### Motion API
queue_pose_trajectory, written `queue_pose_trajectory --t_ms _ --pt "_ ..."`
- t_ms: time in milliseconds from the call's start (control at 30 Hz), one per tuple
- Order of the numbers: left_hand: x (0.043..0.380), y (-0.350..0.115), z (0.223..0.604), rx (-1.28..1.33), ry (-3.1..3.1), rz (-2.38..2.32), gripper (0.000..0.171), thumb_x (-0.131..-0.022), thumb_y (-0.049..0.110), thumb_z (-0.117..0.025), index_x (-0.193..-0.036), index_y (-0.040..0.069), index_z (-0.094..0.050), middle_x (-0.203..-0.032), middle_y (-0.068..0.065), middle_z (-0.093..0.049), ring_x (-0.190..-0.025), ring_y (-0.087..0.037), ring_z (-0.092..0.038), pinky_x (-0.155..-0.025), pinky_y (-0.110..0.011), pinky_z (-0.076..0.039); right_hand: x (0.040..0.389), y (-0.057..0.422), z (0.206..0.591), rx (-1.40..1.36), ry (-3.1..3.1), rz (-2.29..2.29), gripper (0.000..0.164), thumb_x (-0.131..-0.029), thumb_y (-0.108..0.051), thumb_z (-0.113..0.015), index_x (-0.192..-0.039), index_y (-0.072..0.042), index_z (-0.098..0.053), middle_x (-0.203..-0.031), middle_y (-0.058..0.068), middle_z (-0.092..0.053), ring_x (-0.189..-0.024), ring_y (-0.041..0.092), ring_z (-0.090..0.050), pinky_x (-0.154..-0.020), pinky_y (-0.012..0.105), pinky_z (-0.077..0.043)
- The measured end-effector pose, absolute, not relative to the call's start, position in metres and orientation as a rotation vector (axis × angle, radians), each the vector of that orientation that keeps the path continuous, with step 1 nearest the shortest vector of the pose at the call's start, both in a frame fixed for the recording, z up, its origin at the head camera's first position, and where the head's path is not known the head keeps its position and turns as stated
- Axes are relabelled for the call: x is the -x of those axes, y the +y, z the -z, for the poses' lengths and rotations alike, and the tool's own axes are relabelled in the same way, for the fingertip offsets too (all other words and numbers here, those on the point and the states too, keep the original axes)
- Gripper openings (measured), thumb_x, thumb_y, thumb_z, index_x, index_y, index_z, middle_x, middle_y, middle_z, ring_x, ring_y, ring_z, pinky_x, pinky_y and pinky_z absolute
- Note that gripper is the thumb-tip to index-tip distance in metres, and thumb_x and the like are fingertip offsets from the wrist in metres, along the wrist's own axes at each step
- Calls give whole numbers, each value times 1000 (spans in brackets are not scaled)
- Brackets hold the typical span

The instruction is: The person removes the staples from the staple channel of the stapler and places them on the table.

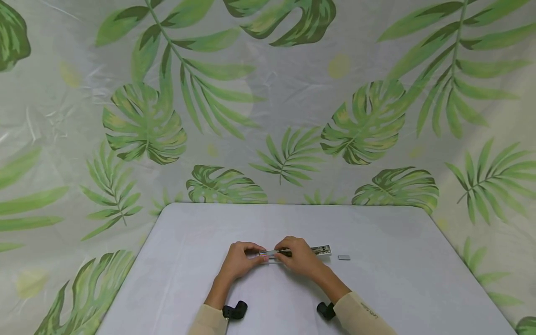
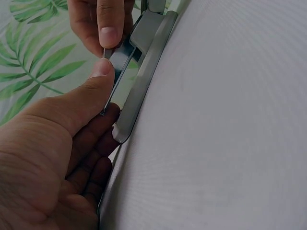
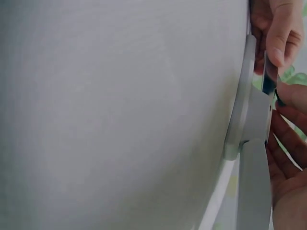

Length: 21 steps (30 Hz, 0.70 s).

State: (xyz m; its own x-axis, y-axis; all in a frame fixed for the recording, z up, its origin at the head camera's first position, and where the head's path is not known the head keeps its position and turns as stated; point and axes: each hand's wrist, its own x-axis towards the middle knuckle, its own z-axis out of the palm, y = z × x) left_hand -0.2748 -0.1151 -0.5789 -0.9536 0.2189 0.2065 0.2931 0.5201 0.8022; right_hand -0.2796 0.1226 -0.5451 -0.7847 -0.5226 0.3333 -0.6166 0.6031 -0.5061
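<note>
A grey stapler point(image 1: 323, 250) lies swung open on the table, its top arm folded back to the right and its base point(image 2: 144, 91) flat along the tabletop. My left hand point(image 1: 240, 261) grips the front end of the metal staple channel point(image 2: 123, 57), thumb on top and fingers beneath. Over the channel, my right hand point(image 1: 298, 256) pinches a small narrow piece point(image 2: 107, 52), which looks like a strip of staples. Its fingers cover most of that piece. In the right wrist view the stapler's top arm point(image 3: 254, 187) extends beside my right palm.
Just right of the stapler lies a small grey block point(image 1: 344, 257), like a strip of staples. The white table point(image 1: 201, 228) has its far edge against a leaf-patterned curtain point(image 1: 293, 102). A black wrist camera point(image 1: 236, 310) sits on my left forearm.
</note>
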Motion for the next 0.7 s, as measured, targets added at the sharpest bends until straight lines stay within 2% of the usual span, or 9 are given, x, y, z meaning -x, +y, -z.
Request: queue_pose_trajectory --t_ms 367,700 --pt "274 -114 581 451 -2674 1433 27 -81 50 -86 -98 30 -83 -99 13 -78 -101 -13 -71 -91 -38 -55 281 129 547 -991 -2674 -875 10 -90 -15 -80 -98 -10 -78 -94 -1 -74 -88 12 -68 -80 31 -57" --pt "276 -114 581 422 -2688 1429 20 -80 42 -89 -96 32 -82 -98 14 -78 -101 -10 -71 -93 -36 -55 281 143 546 -938 -2642 -989 13 -93 -16 -78 -105 -10 -78 -102 -1 -75 -95 16 -72 -83 34 -59"
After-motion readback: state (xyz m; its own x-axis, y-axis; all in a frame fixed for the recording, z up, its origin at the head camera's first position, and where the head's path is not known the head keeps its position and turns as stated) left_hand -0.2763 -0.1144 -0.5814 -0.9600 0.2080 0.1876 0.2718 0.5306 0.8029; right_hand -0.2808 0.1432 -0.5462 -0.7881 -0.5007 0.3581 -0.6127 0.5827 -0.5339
